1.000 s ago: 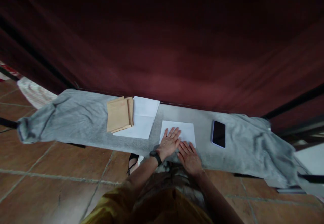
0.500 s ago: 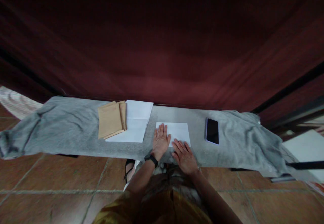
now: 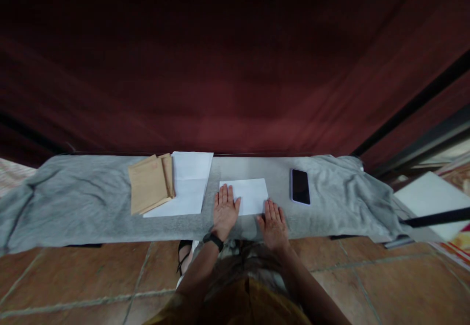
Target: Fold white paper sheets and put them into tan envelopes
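Note:
A folded sheet of white paper [image 3: 250, 194] lies flat on the grey cloth in front of me. My left hand [image 3: 225, 211] rests palm down over its left edge, fingers stretched out and thumb apart. At the sheet's lower right corner is my right hand [image 3: 274, 224], also flat with fingers extended, its fingertips by the right edge. Neither hand grips anything. To the left lie larger white sheets [image 3: 191, 183] with a crease across them, partly covered by several brown paper envelopes [image 3: 147, 185].
A phone in a lilac case [image 3: 300, 187] lies right of the folded paper. Grey cloth [image 3: 91, 188] covers the narrow bench, rumpled at both ends. A dark red curtain-like panel [image 3: 235, 95] rises behind it. A white board [image 3: 433, 202] stands at the far right, above the tiled floor [image 3: 110, 271].
My right hand has slid right, off the middle of the folded paper to its right edge. My left hand stays flat on the left side. The whole view has shifted slightly.

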A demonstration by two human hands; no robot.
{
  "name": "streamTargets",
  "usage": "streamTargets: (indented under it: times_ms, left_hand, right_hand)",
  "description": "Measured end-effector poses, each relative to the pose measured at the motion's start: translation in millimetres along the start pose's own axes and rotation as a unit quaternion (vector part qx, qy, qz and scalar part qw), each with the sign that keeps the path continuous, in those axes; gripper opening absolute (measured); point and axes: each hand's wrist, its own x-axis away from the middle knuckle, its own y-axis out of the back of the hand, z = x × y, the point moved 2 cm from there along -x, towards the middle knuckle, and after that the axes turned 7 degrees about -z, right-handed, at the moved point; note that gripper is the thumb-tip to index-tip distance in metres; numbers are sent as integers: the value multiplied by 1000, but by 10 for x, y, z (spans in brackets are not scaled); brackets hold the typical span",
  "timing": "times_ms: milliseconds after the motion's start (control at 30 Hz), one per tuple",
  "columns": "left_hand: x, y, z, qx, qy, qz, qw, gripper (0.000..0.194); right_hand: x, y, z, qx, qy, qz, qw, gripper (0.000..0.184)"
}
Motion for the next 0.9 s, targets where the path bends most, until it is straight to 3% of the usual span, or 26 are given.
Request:
streamTargets:
  times_ms: [233, 433, 600, 900]
  left_hand:
    - [-7, 14, -5, -8, 1, 15, 1000, 65]
    - [-19, 45, 3, -6, -10, 18, 1000, 62]
    - [-51, 95, -19, -51, -8, 58, 997, 60]
    - [-47, 91, -31, -50, -4, 43, 998, 61]
  right_hand:
    - [-145, -20, -7, -6, -42, -24, 999, 63]
    - [-619, -177, 436, -65, 29, 80, 994, 55]
    - [-806, -420, 662, -93, 44, 104, 989, 52]
    - [-904, -526, 310, -29, 20, 44, 998, 54]
